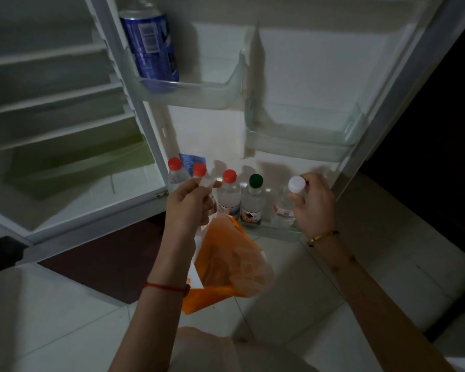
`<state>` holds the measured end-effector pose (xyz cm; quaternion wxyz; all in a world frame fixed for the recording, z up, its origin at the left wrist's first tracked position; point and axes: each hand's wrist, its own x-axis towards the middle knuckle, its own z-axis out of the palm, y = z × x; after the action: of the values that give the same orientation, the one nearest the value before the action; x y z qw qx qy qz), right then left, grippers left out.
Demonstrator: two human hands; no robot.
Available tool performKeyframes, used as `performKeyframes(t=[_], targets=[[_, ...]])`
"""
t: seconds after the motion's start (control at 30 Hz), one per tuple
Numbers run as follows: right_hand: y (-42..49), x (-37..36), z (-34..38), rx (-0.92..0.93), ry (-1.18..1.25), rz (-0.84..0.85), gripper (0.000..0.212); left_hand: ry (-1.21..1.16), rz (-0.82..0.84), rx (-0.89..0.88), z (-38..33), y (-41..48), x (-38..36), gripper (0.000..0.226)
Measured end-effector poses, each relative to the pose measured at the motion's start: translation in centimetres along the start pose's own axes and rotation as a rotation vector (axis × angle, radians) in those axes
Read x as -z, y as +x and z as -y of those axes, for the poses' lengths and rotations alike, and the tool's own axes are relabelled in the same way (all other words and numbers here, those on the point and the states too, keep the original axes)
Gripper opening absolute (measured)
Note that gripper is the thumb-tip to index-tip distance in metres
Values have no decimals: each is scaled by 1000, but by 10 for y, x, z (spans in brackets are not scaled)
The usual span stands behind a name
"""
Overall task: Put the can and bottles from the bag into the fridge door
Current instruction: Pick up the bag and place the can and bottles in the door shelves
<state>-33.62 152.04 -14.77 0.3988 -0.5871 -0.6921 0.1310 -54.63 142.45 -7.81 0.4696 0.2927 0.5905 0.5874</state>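
Dim kitchen, fridge door point(320, 63) open: can point(151, 47) on upper shelf, four bottles point(229, 194) in bottom rack point(269, 229). Right hand point(314, 202) grips white-capped bottle point(295, 185) there; left hand point(188, 208) pinches limp orange bag point(226, 264), seemingly empty. Task nearly done.

Two arms are in view; both forearms are bare from the near edge of the scene up to the fingers.

Left hand point(188, 208): the wrist below it carries a thin red cord bracelet point(164, 286), a single strand lying across the arm. At the strand's right end sits a darker, thicker section. Whether it is a knot or a bead cannot be told.

Right hand point(316, 204): the wrist carries a narrow gold-coloured bangle point(323, 237). Its surface is shiny, with dark segments at both visible ends.

Garment point(207, 350): pale pinkish fabric covers the body at near centre, between the arms. Dim light hides seams and texture.
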Motion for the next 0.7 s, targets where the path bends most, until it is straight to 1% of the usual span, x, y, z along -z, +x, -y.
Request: performKeyframes(t=[0.3,0.53,0.6,0.63,0.7], targets=[[17,-26,-22,-88,-5,147,24,35,-73,-19,5,-1,2,23],[23,-34,-26,-97,6,191,22,33,-116,-15,8,-5,0,22],[24,-34,-25,-96,17,196,25,22,-119,-14,10,-8,-1,22],[25,-34,-25,-98,16,200,27,9,-114,-17,11,-10,-1,24],[26,-34,-23,-99,-4,211,30,-14,-121,-19,12,-13,-1,36]])
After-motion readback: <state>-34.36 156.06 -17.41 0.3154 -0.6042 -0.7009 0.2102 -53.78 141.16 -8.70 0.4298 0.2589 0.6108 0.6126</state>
